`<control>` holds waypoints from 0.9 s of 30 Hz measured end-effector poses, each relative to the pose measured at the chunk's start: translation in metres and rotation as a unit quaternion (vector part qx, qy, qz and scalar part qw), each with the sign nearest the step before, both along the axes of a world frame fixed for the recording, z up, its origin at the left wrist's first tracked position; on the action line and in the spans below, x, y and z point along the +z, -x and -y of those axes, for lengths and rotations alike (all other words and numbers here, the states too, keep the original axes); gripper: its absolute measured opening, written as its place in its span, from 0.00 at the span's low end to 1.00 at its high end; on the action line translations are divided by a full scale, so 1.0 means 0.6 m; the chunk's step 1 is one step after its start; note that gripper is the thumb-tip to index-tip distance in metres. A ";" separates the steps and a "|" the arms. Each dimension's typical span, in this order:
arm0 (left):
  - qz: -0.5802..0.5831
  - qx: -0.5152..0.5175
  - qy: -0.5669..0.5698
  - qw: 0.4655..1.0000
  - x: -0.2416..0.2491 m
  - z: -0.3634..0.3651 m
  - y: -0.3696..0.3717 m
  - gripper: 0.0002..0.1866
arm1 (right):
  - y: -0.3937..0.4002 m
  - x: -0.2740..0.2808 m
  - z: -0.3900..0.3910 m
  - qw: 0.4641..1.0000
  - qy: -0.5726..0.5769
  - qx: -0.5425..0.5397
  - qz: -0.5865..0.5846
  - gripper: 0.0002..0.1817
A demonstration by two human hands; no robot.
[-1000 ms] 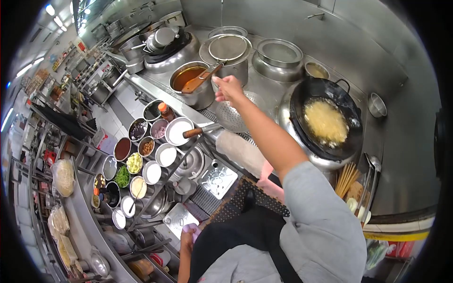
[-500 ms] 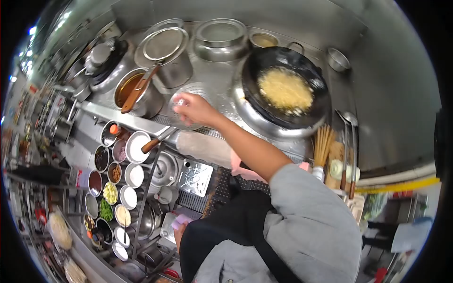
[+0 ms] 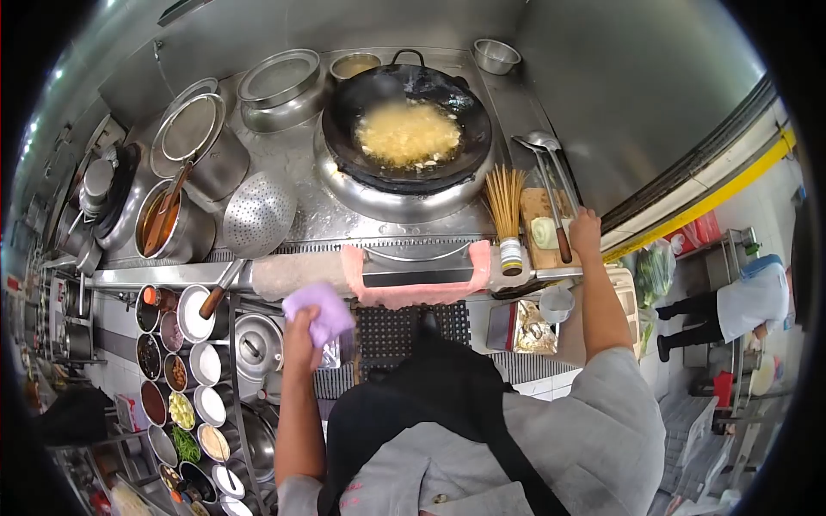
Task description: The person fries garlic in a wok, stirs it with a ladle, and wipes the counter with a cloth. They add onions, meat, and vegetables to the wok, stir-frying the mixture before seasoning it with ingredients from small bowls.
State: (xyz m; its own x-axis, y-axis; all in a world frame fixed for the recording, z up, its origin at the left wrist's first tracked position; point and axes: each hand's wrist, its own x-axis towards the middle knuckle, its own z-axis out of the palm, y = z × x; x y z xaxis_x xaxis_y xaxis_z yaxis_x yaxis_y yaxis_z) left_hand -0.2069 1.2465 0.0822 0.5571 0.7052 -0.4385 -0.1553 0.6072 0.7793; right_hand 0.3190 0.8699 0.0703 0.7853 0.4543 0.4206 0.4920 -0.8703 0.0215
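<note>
My left hand (image 3: 301, 331) is raised below the counter edge and grips a purple cloth (image 3: 318, 310). My right hand (image 3: 585, 234) rests on the front right edge of the stove counter, beside a wooden board (image 3: 535, 225) and the handles of two ladles (image 3: 551, 185); its fingers are closed, with nothing seen in it. Straight ahead a black wok (image 3: 409, 129) holds yellow food frying in oil. A perforated skimmer (image 3: 256, 217) lies on the steel counter left of the wok.
A pink towel (image 3: 413, 288) hangs over the counter rail. A bundle of bamboo sticks (image 3: 506, 198) stands by the board. A pot of orange sauce (image 3: 163, 219), lidded pots and several small seasoning bowls (image 3: 194, 361) fill the left. Another person (image 3: 740, 301) stands at far right.
The view swung right. My right hand left the skimmer area and moved to the counter's right edge. My left hand lifted the purple cloth from low by my waist toward the rail.
</note>
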 end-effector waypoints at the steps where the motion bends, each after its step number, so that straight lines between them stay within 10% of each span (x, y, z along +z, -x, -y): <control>1: 0.002 -0.015 -0.002 1.000 0.020 0.002 -0.045 0.14 | -0.004 -0.006 0.010 1.000 0.014 -0.008 -0.012 0.15; 11: -0.031 -0.096 -0.012 0.995 0.002 -0.049 -0.364 0.20 | -0.080 0.051 0.006 0.984 -0.087 0.107 -0.114 0.19; 14: -0.033 -0.069 0.001 0.997 0.006 -0.052 -0.425 0.19 | -0.021 0.129 -0.045 0.825 -0.326 0.091 -0.452 0.21; 17: -0.046 -0.105 0.040 0.993 0.008 -0.061 -0.488 0.16 | 0.019 0.162 -0.107 0.732 -0.423 0.130 -0.518 0.26; 22: -0.038 -0.064 0.090 0.993 -0.015 -0.058 -0.561 0.13 | 0.027 0.111 -0.220 0.795 -0.287 0.136 -0.517 0.33; 27: 0.013 -0.065 0.058 0.996 -0.009 -0.051 -0.553 0.12 | 0.059 0.083 -0.321 0.696 -0.297 0.150 -0.636 0.28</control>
State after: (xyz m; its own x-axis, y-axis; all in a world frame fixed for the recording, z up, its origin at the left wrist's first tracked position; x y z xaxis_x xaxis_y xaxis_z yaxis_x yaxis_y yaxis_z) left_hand 0.1249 1.2772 0.0768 0.6528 0.5723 -0.4964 -0.0890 0.7087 0.6999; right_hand 0.2839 1.0625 0.1201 0.6020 0.7206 -0.3440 -0.0541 -0.3930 -0.9179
